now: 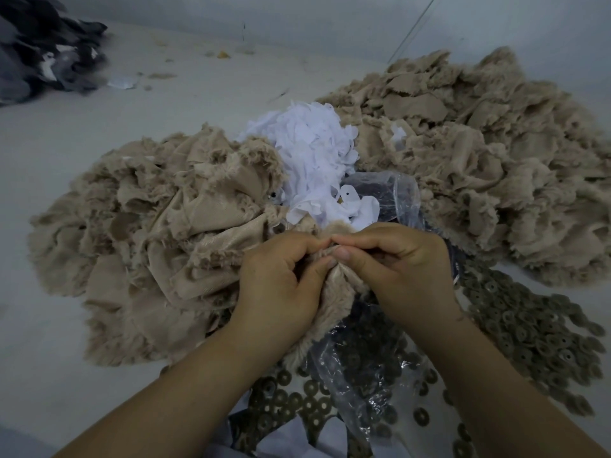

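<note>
Two hands, left hand (281, 276) and right hand (400, 272), pinch one beige fur piece (334, 292) together above fabric piles.

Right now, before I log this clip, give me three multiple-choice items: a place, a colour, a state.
1. The white scraps lie: A at the near edge; B between the two beige heaps; C far off left.
2. The fabric piece in the hands is: A white; B black; C beige.
3. The hands: A both pinch the piece; B both lie flat; C only one touches it.
1 B, a heap flanks them on each side; 2 C, tan fur shows between the fingers; 3 A, left hand and right hand both close fingertips on it.
</note>
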The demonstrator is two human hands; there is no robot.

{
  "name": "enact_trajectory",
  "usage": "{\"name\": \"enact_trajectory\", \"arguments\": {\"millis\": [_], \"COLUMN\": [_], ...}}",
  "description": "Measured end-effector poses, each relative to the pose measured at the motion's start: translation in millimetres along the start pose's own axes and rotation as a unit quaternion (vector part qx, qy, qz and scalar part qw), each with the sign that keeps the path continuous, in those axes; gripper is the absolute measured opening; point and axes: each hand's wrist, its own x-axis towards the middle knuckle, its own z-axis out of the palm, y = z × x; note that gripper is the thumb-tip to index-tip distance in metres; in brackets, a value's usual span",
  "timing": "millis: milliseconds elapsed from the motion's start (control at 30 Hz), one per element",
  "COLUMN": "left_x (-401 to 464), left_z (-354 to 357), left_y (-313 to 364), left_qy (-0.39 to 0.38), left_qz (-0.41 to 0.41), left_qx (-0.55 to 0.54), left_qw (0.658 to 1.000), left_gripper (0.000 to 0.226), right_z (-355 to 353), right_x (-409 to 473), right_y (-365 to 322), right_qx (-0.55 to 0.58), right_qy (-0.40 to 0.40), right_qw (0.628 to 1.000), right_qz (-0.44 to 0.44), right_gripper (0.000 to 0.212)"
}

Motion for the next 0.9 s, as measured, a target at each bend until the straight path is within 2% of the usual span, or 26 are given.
{"name": "enact_trajectory", "arguments": {"millis": [367,467,600,667,700,767,867,900], "left_x": [0.8,11.2,23.0,23.0,21.8,19.6,17.2,16.3], "left_z": [1.3,-0.7,-8.9,-9.2,-8.0,-6.0,-8.8,-10.6], "left_y": [-0.8,1.1,-0.2,0.5,0.8,1.8,0.7,0.9], "left_qy": [-0.012,-0.001,0.05,0.052,0.046,0.031,0.036,0.039], "left_qz": [0.011,-0.038,-0.096,-0.12,-0.138,-0.184,-0.216,-0.213], "left_qx": [-0.012,-0.026,-0.037,-0.04,-0.053,-0.099,-0.148,-0.157], "left_qw": [1.0,0.999,0.993,0.991,0.988,0.977,0.965,0.964], "left_gripper": [0.01,0.017,0.018,0.017,0.017,0.015,0.013,0.014], "right_z": [0.8,-1.7,-9.5,-8.3,-4.5,5.4,11.6,11.2], "right_x": [0.3,3.9,7.6,6.9,4.8,0.4,-1.4,-1.0], "right_y": [-2.3,-3.8,-12.4,-15.7,-16.4,-16.6,-15.3,-15.3], "right_qx": [0.006,-0.068,-0.174,-0.194,-0.16,-0.072,0.051,0.114], "right_qy": [0.016,0.021,0.094,0.037,-0.01,-0.072,-0.042,-0.024], "right_qw": [1.0,0.997,0.979,0.973,0.972,0.968,0.956,0.944], "right_qz": [-0.02,0.004,0.051,0.123,0.17,0.231,0.285,0.309], "right_gripper": [0.018,0.019,0.038,0.058,0.057,0.033,0.008,0.008]}}
